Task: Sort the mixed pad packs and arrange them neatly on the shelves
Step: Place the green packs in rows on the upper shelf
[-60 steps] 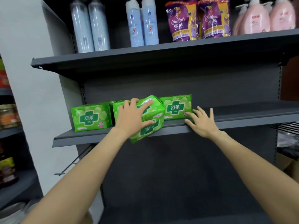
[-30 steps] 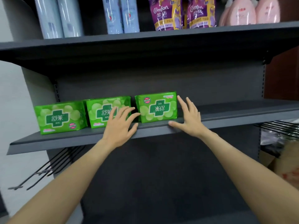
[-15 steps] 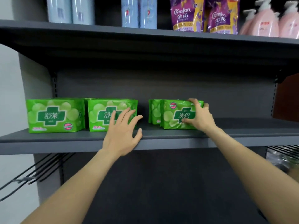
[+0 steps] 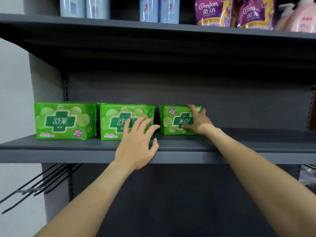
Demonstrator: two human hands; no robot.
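Three green pad packs stand in a row on the grey middle shelf. The left pack and the middle pack stand upright. The right pack is upside down, its label inverted. My right hand grips this pack from its right end, fingers over its top and front. My left hand hovers with spread fingers over the shelf edge, in front of the middle pack's right part, holding nothing.
The upper shelf carries pale spray cans, blue bottles, purple Comfort pouches and pink pump bottles. Wire hooks stick out at lower left. The middle shelf right of the packs is bare.
The third pack went from leaning off the shelf edge to standing upside down at the right. My right hand has closed on it; my left hand has let go and stays low.
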